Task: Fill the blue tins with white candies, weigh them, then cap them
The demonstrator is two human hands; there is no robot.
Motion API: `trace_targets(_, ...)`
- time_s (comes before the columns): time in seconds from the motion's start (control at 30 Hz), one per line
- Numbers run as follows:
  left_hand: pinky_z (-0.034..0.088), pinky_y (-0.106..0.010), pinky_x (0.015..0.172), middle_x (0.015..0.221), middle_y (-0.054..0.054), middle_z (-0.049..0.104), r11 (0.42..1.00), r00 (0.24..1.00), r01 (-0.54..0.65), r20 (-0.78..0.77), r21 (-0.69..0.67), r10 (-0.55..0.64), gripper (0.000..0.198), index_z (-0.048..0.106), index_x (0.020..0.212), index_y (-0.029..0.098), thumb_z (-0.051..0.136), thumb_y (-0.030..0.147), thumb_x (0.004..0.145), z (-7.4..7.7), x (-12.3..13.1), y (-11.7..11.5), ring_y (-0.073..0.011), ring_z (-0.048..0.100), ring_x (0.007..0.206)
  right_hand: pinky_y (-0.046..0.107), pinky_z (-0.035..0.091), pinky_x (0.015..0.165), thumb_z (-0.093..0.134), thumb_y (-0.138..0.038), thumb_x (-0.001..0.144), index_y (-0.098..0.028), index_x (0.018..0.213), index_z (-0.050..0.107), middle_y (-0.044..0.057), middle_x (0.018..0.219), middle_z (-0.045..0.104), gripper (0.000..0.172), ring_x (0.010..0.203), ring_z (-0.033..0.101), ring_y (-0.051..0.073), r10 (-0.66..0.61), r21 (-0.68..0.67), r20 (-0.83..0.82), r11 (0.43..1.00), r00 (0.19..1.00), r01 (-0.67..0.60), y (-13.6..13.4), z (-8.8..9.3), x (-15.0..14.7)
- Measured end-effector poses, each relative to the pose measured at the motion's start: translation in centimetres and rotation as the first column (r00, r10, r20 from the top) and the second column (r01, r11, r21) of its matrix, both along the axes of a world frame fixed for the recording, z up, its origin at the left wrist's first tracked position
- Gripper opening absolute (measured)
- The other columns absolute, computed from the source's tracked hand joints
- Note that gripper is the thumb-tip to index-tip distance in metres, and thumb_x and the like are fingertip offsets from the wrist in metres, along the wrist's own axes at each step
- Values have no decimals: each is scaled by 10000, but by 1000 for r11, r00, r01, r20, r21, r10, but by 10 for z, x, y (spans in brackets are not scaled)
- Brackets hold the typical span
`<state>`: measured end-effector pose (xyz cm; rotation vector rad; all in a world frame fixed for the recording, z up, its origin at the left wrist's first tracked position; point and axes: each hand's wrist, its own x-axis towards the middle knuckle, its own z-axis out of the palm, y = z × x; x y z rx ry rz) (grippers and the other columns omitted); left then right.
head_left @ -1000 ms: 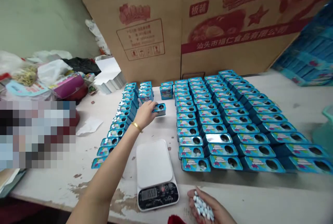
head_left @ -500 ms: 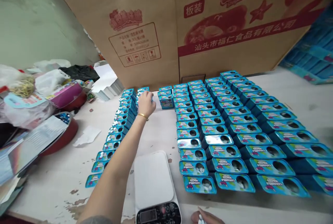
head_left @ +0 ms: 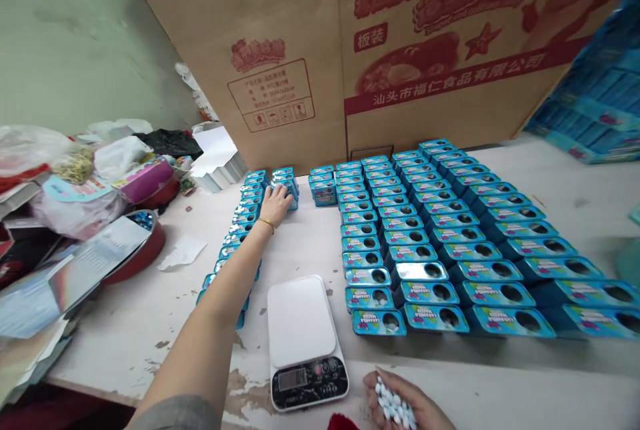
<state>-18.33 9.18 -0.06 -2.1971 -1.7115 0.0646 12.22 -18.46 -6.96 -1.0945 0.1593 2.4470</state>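
My left hand (head_left: 275, 203), with a gold bracelet on the wrist, reaches far across the table and its fingers close on a small blue tin (head_left: 290, 199) at the near end of a short row of blue tins (head_left: 284, 178). My right hand (head_left: 404, 405) rests palm up at the bottom edge, cupped around a heap of small white candies (head_left: 393, 403). A white digital scale (head_left: 304, 340) with nothing on its plate sits between my arms. To its right stands a large block of blue tins (head_left: 440, 237) in several rows. A long column of blue tins (head_left: 239, 230) runs beside my left forearm.
A big printed cardboard sheet (head_left: 400, 50) stands along the back. Plastic bags, papers and a red bowl (head_left: 137, 253) crowd the left side. Blue packs (head_left: 600, 117) are stacked at the far right. The table surface (head_left: 140, 323) is white and worn.
My left hand carried a blue tin from mid-table to the short row at the back and set it at that row's near end. The view shifted slightly.
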Motion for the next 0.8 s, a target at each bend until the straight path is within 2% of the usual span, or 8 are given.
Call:
trace_targets(0.1, 225, -472, 1054, 969, -95, 613, 998, 999, 31, -27, -53, -32, 249, 616, 936, 184, 384, 119, 871, 15, 9, -23, -221, 546, 996, 166, 493, 507, 705, -278, 747, -90, 834, 669, 36, 645, 663, 210, 529, 613, 86, -45, 61, 22, 997, 999, 44, -5, 2, 5)
trace_targets(0.17, 265, -473, 1020, 970, -102, 606, 995, 998, 48, -38, -86, -52, 221, 600, 980, 175, 404, 168, 879, 33, 18, -49, -226, 564, 939, 164, 494, 499, 683, -264, 766, -87, 850, 667, 42, 664, 667, 196, 533, 615, 89, -48, 78, 52, 996, 997, 44, -8, 3, 10)
trace_targets(0.27, 403, -378, 819, 948, -111, 603, 975, 985, 120, -97, -185, -140, 183, 577, 971, 159, 434, 213, 870, 66, 39, -101, -238, 579, 889, 170, 504, 503, 651, -226, 783, -80, 873, 668, 51, 682, 669, 172, 544, 617, 95, -40, 82, 67, 996, 997, 34, -8, 5, 17)
trace_targets(0.4, 397, -298, 658, 868, -77, 632, 914, 973, 158, -97, -375, -208, 175, 540, 970, 155, 489, 283, 863, 95, 73, -170, -207, 598, 774, 175, 518, 520, 620, -194, 790, -68, 898, 673, 65, 709, 672, 174, 570, 625, 105, -10, 126, 45, 992, 999, 4, -7, 14, 17)
trace_targets(0.5, 390, -292, 661, 845, -63, 652, 874, 973, 155, -80, -461, -215, 195, 513, 1009, 151, 515, 262, 848, 90, 90, -199, -195, 606, 747, 185, 533, 546, 620, -197, 788, -67, 897, 674, 75, 725, 676, 178, 590, 637, 115, 36, 170, 13, 985, 999, -37, -8, 24, 13)
trace_targets(0.6, 396, -305, 691, 851, -65, 660, 863, 979, 148, -50, -483, -196, 243, 501, 1043, 145, 530, 286, 847, 79, 94, -207, -202, 613, 757, 189, 542, 568, 615, -193, 795, -66, 916, 670, 80, 747, 682, 184, 614, 654, 123, 78, 206, -29, 976, 997, -71, -10, 33, 11)
trace_targets(0.7, 402, -318, 757, 958, -80, 646, 889, 981, 181, 13, -421, -194, 322, 496, 1092, 153, 566, 334, 835, 79, 94, -212, -219, 600, 877, 219, 566, 640, 594, -167, 806, -67, 958, 664, 99, 804, 708, 195, 691, 686, 149, 79, 190, -31, 979, 996, -72, -13, 38, 11)
trace_targets(0.8, 410, -330, 793, 1084, -98, 592, 908, 953, 298, 142, -294, -267, 303, 509, 1101, 163, 542, 339, 856, 80, 106, -231, -226, 554, 971, 280, 571, 768, 558, -140, 812, -66, 980, 658, 131, 878, 726, 209, 838, 703, 192, 30, 109, -44, 994, 999, -25, -15, 37, 11)
